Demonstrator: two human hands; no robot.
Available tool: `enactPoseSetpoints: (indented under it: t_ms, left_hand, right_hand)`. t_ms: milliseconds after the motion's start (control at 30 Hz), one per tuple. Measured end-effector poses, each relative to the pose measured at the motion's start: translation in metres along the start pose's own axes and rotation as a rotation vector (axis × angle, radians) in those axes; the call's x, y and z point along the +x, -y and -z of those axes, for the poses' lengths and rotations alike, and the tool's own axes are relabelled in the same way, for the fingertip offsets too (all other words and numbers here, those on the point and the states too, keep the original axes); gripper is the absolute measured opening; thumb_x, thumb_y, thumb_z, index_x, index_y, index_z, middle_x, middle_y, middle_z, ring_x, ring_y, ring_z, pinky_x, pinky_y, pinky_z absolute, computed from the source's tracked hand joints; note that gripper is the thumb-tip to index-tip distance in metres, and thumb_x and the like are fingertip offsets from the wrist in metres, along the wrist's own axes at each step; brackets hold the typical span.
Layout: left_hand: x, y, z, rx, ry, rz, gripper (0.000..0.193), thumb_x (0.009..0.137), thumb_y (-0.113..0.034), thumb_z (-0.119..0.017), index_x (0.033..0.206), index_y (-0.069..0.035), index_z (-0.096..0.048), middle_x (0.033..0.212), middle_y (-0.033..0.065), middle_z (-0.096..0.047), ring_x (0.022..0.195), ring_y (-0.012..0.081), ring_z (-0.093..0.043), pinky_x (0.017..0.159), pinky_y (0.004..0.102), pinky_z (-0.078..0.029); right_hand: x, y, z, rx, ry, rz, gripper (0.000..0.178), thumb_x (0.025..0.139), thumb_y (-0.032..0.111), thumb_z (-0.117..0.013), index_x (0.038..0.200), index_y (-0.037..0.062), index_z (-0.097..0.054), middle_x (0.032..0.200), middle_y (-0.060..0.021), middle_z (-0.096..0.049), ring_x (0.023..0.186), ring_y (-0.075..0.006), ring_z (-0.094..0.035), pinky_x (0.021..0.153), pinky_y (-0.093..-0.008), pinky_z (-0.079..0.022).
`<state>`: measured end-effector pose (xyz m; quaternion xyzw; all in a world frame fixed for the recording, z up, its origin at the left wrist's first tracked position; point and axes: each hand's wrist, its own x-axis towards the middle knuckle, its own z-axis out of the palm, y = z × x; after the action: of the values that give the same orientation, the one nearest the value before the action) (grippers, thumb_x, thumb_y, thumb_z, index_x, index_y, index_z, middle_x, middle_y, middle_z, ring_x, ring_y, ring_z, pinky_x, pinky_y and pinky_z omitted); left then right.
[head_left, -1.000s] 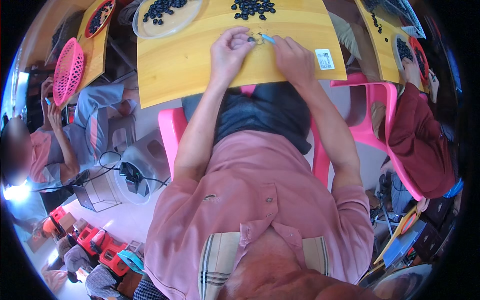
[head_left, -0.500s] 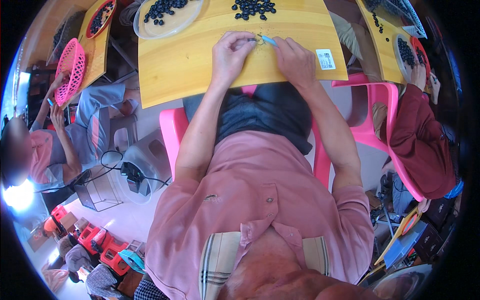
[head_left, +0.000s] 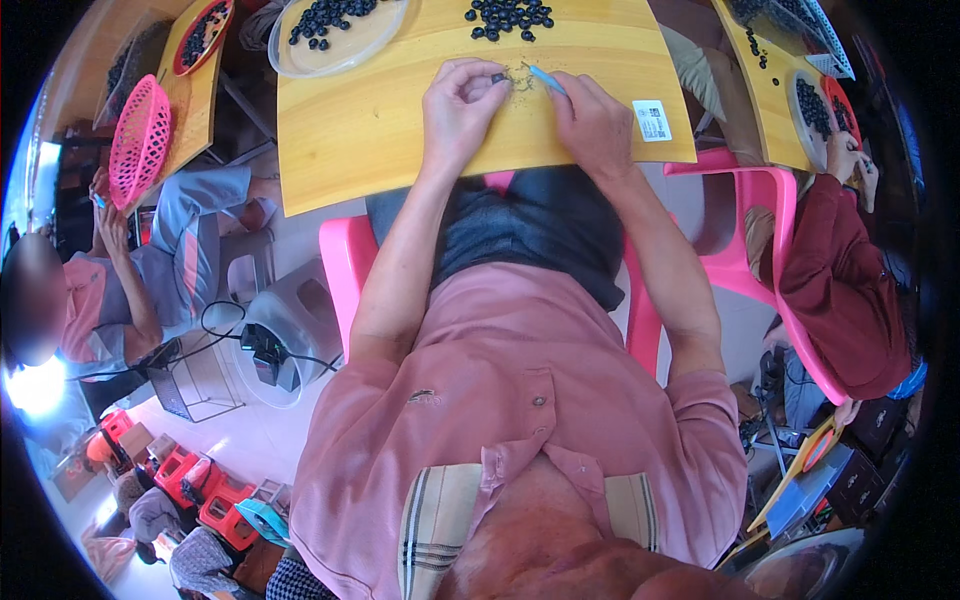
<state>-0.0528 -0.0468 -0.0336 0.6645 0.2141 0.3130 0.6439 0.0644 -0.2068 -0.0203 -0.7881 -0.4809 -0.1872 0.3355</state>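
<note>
My left hand (head_left: 458, 112) pinches a small black round piece (head_left: 497, 78) between thumb and fingertips, just above the yellow wooden table (head_left: 380, 140). In my right hand (head_left: 597, 122) is a slim tool with a light blue handle (head_left: 546, 79), its tip angled toward the piece but a little apart from it. Fine dark shavings (head_left: 520, 88) lie on the wood between both hands. Beyond them sits a loose group of small black round pieces (head_left: 508, 18). A clear shallow tub (head_left: 345, 63) at the back left holds more of the same.
A white printed label (head_left: 651, 120) is stuck near the table's right edge. Co-workers sit at tables on both sides, one beside a pink basket (head_left: 140, 142), one in a dark red sleeve (head_left: 825, 230). Pink chairs (head_left: 775, 175) stand to the right.
The blue-handled tool has drawn back slightly to the right, away from the black piece. My left fingers have shifted a little, showing the piece more. Co-workers' hands have moved.
</note>
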Motion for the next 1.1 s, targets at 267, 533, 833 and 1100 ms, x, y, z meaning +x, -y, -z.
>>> enactPoseSetpoints:
  t_ms: [267, 533, 833, 1100]
  left_hand:
    - [0.0, -0.002, -0.002, -0.055, -0.003, 0.124, 0.026, 0.091, 0.0, -0.078, 0.116, 0.004, -0.074, 0.1, 0.0058, -0.072, 0.086, 0.01, -0.069, 0.081, 0.0235, -0.057]
    - [-0.001, -0.001, -0.005, -0.028, -0.027, -0.013, 0.028, 0.089, 0.003, -0.078, 0.116, 0.003, -0.072, 0.101, 0.0048, -0.07, 0.084, 0.0083, -0.065, 0.08, 0.0228, -0.056]
    - [-0.001, 0.004, -0.007, 0.023, -0.022, -0.08, 0.03, 0.085, 0.004, -0.08, 0.113, 0.002, -0.074, 0.098, 0.0041, -0.068, 0.081, 0.0084, -0.063, 0.079, 0.0229, -0.056]
    - [-0.003, -0.001, -0.007, 0.207, -0.021, -0.159, 0.033, 0.087, 0.005, -0.078, 0.119, 0.002, -0.072, 0.099, 0.0056, -0.07, 0.083, 0.0089, -0.065, 0.079, 0.0237, -0.056]
  right_hand:
    - [-0.001, 0.004, -0.002, -0.009, -0.045, 0.063, 0.016, 0.094, 0.02, -0.072, 0.107, 0.0114, -0.072, 0.081, -0.0071, -0.066, 0.07, -0.0289, -0.069, 0.06, -0.04, -0.056]
    - [-0.001, 0.009, -0.001, -0.108, -0.019, 0.167, 0.015, 0.091, 0.02, -0.072, 0.104, 0.0127, -0.07, 0.078, -0.0031, -0.062, 0.07, -0.0212, -0.068, 0.058, -0.0372, -0.055]
    - [-0.002, 0.007, -0.003, -0.141, -0.017, 0.202, 0.014, 0.092, 0.019, -0.072, 0.103, 0.0115, -0.07, 0.075, -0.0033, -0.058, 0.067, -0.0203, -0.067, 0.057, -0.0359, -0.055]
    - [-0.004, 0.008, -0.001, -0.142, 0.046, 0.151, 0.019, 0.092, 0.015, -0.071, 0.11, 0.0105, -0.072, 0.079, -0.0048, -0.063, 0.072, -0.0245, -0.069, 0.061, -0.0379, -0.056]
